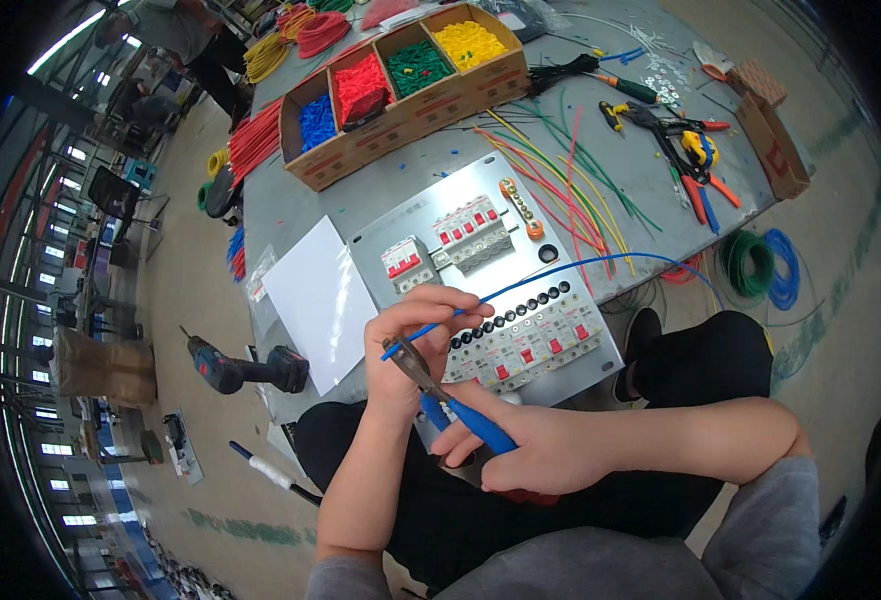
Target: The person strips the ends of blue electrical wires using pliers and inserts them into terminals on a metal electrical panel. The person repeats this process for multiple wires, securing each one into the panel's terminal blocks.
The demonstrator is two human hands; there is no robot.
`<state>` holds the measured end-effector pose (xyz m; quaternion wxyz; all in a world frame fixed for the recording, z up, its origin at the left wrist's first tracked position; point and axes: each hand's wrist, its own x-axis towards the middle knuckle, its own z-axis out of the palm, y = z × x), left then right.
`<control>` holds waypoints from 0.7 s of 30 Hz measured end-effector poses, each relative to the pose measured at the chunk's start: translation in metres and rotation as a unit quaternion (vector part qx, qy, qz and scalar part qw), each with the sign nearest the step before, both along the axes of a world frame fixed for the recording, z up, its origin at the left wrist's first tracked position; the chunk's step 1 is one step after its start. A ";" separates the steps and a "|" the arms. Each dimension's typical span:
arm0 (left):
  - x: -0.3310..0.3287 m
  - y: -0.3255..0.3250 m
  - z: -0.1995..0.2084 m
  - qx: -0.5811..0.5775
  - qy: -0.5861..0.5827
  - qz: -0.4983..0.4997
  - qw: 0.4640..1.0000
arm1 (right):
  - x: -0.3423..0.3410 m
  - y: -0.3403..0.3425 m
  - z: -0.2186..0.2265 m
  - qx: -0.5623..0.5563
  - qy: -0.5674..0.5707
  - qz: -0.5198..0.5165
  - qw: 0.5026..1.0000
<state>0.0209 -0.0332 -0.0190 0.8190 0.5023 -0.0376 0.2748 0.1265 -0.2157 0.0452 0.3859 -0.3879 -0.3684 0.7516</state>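
The left hand [399, 335] pinches a blue wire [561, 267] in its curled fingers. The right hand [541, 447], closed around the handles of pliers [486, 427], brings their jaws to the wire's near end, above a metal panel [439, 200] with switches [471, 230]. Beyond, on the grey table [391, 185], stands a cardboard box [421, 115] of coloured pieces [363, 88].

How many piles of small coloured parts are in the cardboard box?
4: from left to right, blue pile, red pile, green pile and yellow pile, each in its own compartment of the cardboard box. No compartment looks hidden.
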 end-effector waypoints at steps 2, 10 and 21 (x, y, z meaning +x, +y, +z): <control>0.001 -0.001 0.000 0.004 0.003 -0.003 1.000 | -0.002 -0.001 -0.001 0.011 -0.020 -0.017 1.000; -0.002 -0.002 0.000 0.040 0.043 0.014 0.998 | -0.005 0.000 0.002 0.021 -0.081 -0.042 0.996; 0.000 -0.003 0.000 0.034 0.069 0.007 0.997 | 0.000 -0.003 0.012 -0.016 -0.117 -0.041 0.992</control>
